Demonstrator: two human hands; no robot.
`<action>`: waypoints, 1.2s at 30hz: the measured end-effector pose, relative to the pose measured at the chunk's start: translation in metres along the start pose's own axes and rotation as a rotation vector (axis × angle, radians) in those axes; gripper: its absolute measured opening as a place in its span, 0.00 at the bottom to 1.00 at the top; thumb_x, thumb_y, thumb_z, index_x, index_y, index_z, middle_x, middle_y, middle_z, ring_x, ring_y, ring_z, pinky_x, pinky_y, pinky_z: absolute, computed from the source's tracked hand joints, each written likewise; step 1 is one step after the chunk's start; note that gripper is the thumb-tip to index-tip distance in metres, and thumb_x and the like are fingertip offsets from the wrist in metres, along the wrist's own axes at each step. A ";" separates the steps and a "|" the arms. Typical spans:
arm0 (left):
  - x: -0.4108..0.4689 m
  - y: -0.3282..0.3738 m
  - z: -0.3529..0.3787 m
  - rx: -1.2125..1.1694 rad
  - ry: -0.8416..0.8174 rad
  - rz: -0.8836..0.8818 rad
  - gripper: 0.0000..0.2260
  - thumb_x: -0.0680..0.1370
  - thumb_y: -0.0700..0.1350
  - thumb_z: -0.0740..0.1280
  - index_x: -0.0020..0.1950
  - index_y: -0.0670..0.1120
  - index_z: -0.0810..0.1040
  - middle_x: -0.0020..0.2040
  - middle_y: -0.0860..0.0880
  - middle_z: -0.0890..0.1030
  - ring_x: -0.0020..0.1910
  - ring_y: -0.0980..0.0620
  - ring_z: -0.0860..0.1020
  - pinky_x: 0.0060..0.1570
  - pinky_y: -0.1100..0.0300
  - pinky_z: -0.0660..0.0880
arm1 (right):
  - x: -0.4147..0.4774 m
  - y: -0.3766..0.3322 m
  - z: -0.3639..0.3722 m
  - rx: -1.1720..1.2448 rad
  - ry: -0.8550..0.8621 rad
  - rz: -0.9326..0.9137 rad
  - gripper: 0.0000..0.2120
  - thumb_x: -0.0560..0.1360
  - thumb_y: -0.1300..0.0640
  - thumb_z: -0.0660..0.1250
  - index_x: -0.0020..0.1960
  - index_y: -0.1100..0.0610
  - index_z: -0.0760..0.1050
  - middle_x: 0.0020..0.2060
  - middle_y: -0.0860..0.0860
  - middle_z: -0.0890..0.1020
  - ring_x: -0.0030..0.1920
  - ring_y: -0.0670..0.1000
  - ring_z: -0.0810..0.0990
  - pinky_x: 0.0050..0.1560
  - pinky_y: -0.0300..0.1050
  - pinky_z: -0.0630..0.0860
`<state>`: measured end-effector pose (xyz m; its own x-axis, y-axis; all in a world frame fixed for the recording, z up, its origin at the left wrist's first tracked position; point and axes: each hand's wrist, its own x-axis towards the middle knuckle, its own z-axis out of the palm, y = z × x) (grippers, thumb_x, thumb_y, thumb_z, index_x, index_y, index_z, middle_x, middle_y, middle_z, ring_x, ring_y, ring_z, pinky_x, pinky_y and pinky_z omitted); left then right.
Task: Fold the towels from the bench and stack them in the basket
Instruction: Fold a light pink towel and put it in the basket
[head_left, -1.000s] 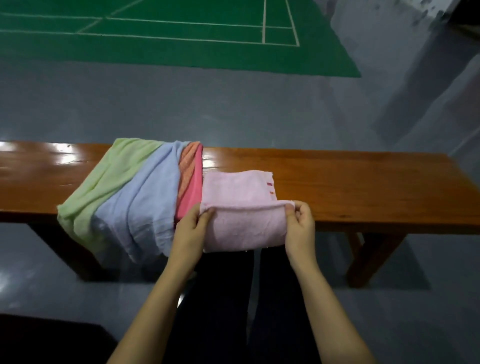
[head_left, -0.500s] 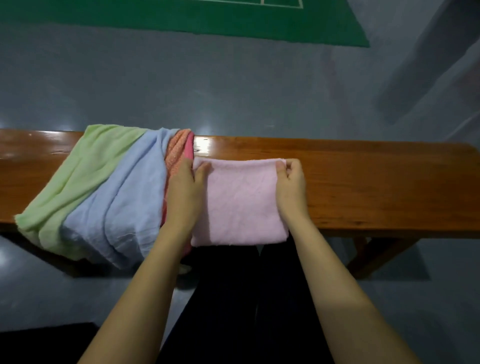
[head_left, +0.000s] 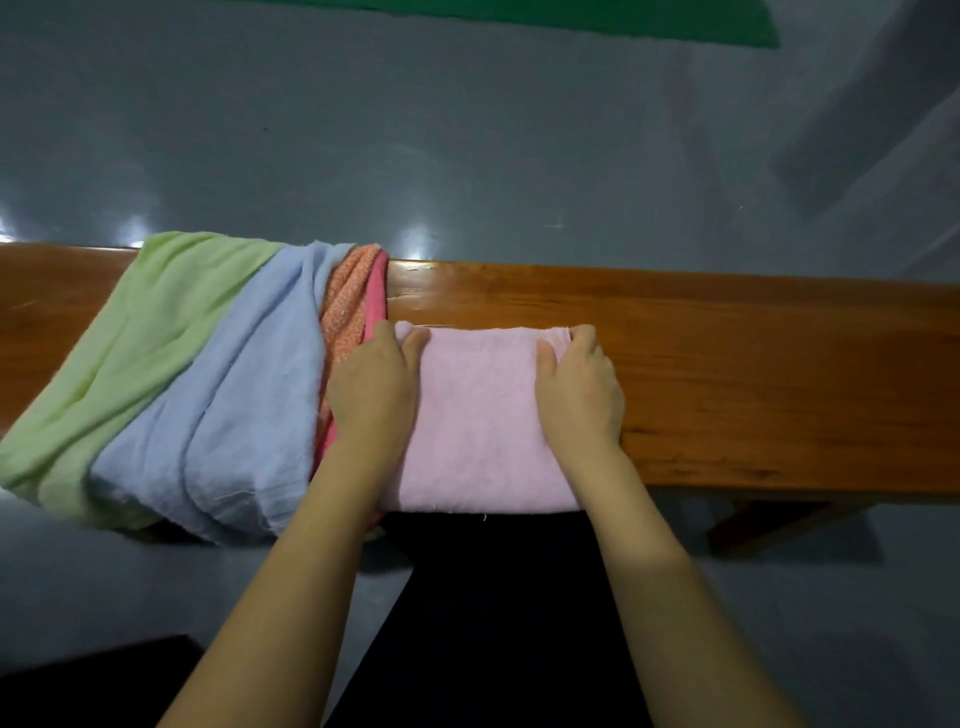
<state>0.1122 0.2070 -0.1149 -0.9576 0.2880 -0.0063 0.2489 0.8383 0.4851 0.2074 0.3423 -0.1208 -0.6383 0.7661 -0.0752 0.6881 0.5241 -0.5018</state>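
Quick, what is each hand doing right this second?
Left hand: pinching the far left corner of the folded pale pink terry towel.
Right hand: pinching its far right corner.

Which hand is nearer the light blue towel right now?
Left. The left hand sits on the left side of the pink towel, close beside the light blue towel. The right hand holds the pink towel's right side, farther away.

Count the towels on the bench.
5: pink towel under both hands, then leftward the red, orange, blue and green towels; more may be hidden beneath.
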 end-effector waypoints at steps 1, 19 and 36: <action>0.001 -0.001 0.000 -0.018 -0.019 -0.008 0.18 0.82 0.56 0.56 0.58 0.41 0.71 0.51 0.36 0.80 0.49 0.36 0.77 0.43 0.53 0.64 | -0.003 0.002 -0.004 0.054 -0.015 0.020 0.19 0.81 0.48 0.57 0.65 0.59 0.65 0.60 0.55 0.74 0.59 0.55 0.73 0.52 0.46 0.70; -0.041 0.008 -0.012 0.102 -0.203 -0.169 0.19 0.74 0.53 0.70 0.49 0.36 0.77 0.50 0.37 0.80 0.50 0.37 0.77 0.41 0.55 0.64 | -0.026 0.012 -0.021 0.059 -0.170 0.123 0.18 0.76 0.47 0.65 0.54 0.62 0.73 0.53 0.57 0.76 0.53 0.59 0.74 0.45 0.45 0.65; -0.065 0.017 0.000 -0.423 -0.234 -0.059 0.10 0.80 0.52 0.60 0.51 0.45 0.69 0.40 0.54 0.74 0.39 0.53 0.72 0.34 0.60 0.64 | -0.039 0.054 -0.033 0.599 -0.152 0.186 0.10 0.79 0.51 0.62 0.54 0.57 0.71 0.45 0.48 0.77 0.44 0.49 0.76 0.39 0.44 0.70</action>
<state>0.1792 0.2029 -0.1065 -0.8982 0.3823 -0.2172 0.0678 0.6085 0.7906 0.2808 0.3523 -0.1167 -0.5990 0.7397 -0.3067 0.5084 0.0554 -0.8594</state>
